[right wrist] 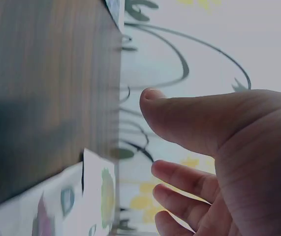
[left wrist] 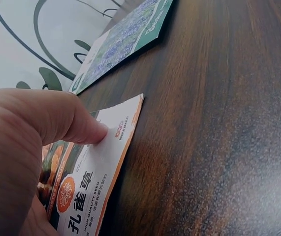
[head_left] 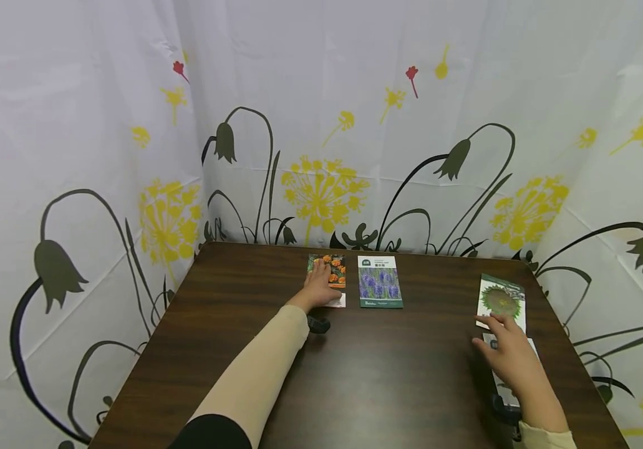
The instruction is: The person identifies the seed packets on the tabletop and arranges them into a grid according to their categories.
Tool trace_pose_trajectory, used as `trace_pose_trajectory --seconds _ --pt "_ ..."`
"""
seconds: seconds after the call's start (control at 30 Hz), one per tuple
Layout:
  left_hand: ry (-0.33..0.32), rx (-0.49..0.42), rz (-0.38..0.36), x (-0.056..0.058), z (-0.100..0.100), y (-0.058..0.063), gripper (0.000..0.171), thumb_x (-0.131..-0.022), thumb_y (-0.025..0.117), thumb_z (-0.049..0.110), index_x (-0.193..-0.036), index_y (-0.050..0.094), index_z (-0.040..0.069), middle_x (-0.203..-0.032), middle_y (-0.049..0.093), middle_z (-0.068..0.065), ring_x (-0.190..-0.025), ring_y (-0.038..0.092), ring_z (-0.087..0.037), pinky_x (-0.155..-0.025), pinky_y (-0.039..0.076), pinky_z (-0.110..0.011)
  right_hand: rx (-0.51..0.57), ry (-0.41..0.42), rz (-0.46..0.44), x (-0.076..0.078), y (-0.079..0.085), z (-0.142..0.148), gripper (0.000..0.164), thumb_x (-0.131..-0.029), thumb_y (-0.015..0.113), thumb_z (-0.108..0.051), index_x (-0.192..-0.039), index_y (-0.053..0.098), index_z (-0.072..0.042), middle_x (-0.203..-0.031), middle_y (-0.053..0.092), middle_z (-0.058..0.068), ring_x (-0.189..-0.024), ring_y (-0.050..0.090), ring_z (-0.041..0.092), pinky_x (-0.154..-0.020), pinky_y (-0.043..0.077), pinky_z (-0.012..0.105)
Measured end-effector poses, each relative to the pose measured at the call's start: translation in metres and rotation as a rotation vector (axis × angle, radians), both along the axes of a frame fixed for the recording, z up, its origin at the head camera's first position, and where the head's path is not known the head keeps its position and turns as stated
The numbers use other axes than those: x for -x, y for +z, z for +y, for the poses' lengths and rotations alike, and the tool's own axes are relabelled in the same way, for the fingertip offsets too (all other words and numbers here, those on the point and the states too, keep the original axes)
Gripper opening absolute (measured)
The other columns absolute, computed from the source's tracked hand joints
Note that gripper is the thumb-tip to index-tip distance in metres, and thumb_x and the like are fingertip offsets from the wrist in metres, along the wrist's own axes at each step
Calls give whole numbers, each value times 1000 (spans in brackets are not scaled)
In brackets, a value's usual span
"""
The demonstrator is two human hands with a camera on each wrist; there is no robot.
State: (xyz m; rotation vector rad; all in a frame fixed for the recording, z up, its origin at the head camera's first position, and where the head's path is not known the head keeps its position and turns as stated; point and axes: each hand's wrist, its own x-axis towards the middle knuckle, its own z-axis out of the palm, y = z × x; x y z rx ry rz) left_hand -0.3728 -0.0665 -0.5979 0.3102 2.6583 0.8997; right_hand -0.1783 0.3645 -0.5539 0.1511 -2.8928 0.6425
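Note:
My left hand rests on a seed packet with orange flowers near the table's far edge. In the left wrist view its thumb presses the white end of that packet. Just to the right lies a seed packet with purple-blue flowers, untouched. My right hand hovers at the right side, its fingers spread and holding nothing. Beneath and beyond it are a packet with a green-rimmed round flower head and a white packet, partly hidden by the hand.
The dark wooden table reaches back to a white curtain printed with flowers, which also hangs along both sides. A dark wrist strap sits at the left wrist, another at the right.

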Motion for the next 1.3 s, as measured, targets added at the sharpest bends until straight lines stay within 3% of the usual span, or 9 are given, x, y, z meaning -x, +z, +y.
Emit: trace_pose_trajectory --seconds 0.23,0.4,0.6,0.83,1.07,1.3 --pt "3 -6 3 -5 0 5 97 -99 70 29 -173 16 -3 -184 -6 -20 -172 -11 -36 -139 0 -57 8 -68 -15 -27 -9 26 59 -92 86 -13 -144 63 2 -136 54 39 -121 58 60 -94 50 75" --pt "-4 -3 0 -7 -1 2 97 -100 70 30 -173 15 -3 -184 -7 -19 -172 -11 -36 -139 0 -56 0 -116 -48 -48 -16 41 63 -91 87 -15 -145 61 3 -134 53 42 -120 58 62 -96 49 79" --pt "-10 -13 0 -6 -3 0 97 -101 70 32 -174 16 -2 -184 -7 -18 -172 -11 -36 -139 1 -57 -24 -129 11 -65 -27 51 61 -86 89 -9 -140 65 3 -130 56 44 -115 60 61 -91 49 79" --pt "-11 -16 -7 -4 -1 2 98 -100 71 31 -174 15 -2 -184 -7 -19 -172 -11 -36 -139 1 -57 -33 -112 -143 -68 -31 60 70 -92 87 -18 -152 57 -1 -143 49 44 -126 53 64 -97 46 83" --pt "-18 -1 -2 -4 -2 1 99 -99 71 31 -174 15 -2 -184 -7 -19 -172 -10 -36 -139 2 -57 -55 -77 -188 -71 -48 55 60 -88 90 -15 -140 67 5 -133 59 41 -121 60 59 -99 50 77" --pt "-13 15 8 -3 -1 0 100 -99 73 33 -174 16 -1 -184 -6 -19 -172 -9 -36 -139 4 -58 -37 -104 -217 -69 -42 49 59 -86 90 -14 -137 68 6 -129 61 39 -118 62 58 -98 51 75"
